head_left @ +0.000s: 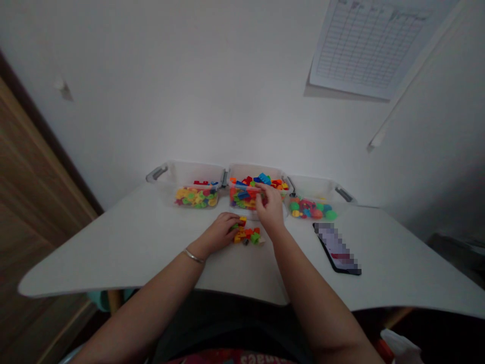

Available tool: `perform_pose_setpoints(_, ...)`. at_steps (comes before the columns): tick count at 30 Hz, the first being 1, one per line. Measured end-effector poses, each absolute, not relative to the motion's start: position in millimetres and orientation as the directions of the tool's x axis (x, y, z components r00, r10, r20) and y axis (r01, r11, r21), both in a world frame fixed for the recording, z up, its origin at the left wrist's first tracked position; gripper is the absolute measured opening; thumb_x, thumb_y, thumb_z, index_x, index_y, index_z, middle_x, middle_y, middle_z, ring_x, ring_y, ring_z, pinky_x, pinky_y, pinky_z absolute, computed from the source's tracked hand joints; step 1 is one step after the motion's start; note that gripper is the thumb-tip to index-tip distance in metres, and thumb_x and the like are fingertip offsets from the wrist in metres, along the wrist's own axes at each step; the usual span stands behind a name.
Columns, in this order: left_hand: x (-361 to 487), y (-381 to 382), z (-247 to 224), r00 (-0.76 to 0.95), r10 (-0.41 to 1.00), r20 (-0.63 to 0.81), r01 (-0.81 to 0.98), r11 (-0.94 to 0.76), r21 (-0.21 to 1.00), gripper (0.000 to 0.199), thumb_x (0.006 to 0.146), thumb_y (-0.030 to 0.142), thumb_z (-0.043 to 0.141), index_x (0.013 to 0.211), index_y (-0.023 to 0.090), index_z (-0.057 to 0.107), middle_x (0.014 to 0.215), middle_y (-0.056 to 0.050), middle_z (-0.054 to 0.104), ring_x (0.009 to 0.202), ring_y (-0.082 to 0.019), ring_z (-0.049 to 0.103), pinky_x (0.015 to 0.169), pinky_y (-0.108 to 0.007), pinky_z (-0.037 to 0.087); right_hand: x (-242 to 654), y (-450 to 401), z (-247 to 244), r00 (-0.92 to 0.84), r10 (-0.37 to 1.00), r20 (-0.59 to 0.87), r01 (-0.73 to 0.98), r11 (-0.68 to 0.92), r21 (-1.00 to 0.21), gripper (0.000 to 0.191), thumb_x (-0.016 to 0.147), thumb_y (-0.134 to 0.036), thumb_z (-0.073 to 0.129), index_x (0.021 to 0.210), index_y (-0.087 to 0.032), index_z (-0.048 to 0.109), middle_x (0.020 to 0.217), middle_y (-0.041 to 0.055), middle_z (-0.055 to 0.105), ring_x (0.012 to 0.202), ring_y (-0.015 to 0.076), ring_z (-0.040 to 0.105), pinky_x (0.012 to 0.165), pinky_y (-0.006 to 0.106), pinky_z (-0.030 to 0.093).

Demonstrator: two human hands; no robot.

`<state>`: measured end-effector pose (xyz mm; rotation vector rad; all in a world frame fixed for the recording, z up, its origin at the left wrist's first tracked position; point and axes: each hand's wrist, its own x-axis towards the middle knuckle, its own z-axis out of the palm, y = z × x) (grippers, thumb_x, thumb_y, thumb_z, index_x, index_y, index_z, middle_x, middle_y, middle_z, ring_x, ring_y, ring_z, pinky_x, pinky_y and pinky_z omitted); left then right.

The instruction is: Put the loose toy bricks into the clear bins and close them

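A small group of toy building bricks (249,235), yellow, red, orange and green, lies on the white table in front of me. My left hand (223,230), a silver bangle on its wrist, curls its fingers around bricks at the left side of this group. The fingers of my right hand (271,206) are bent together at the front of the middle clear plastic box (233,172), which is full of colourful bricks (246,194). Whatever those fingers hold, if anything, is hidden.
A left clear box (185,169) holds small colourful pieces, and a right clear box (314,184) holds rounded colourful pieces. A phone (337,247) lies on the white table (144,253) at the right. Behind stands a wall with a printed sheet (367,50).
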<state>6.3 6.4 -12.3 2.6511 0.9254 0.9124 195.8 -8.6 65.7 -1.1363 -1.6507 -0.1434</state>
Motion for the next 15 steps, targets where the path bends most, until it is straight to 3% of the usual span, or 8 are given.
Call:
perform_pose_setpoints(6,6,7,-14,0.600,0.612,0.515,0.487,-0.790,0.372,0.030,0.088,0.017,0.055,0.115,0.020,0.067,0.116,-0.010,0.065,0.112,-0.023,0.055,0.102,-0.044,0.045,201,-35,32,-0.090,0.695,0.713,0.718,0.541,-0.437,0.024,0.087,-0.020,0.049,0.101,-0.021,0.068,0.103,0.0085,0.071,0.101,0.0231,0.062,0.095,0.040,0.046)
perform_pose_setpoints(10,5,7,-15,0.601,0.610,0.516,0.487,-0.792,0.369,0.029,0.088,0.019,0.056,0.115,0.019,0.067,0.113,-0.011,0.066,0.110,-0.024,0.056,0.101,-0.044,0.046,214,-45,6,-0.197,0.781,0.593,0.739,0.516,-0.434,0.029,0.082,-0.020,0.057,0.110,-0.021,0.066,0.112,0.0091,0.069,0.109,0.0247,0.059,0.099,0.043,0.045)
perform_pose_setpoints(15,5,7,-15,0.598,0.608,0.521,0.486,-0.793,0.367,0.029,0.089,0.020,0.055,0.116,0.021,0.067,0.115,-0.010,0.066,0.111,-0.023,0.055,0.101,-0.043,0.045,225,-43,-12,-0.199,0.852,0.485,0.733,0.458,-0.503,0.040,0.078,-0.023,0.066,0.118,-0.022,0.064,0.119,0.0093,0.065,0.115,0.0252,0.056,0.103,0.044,0.043)
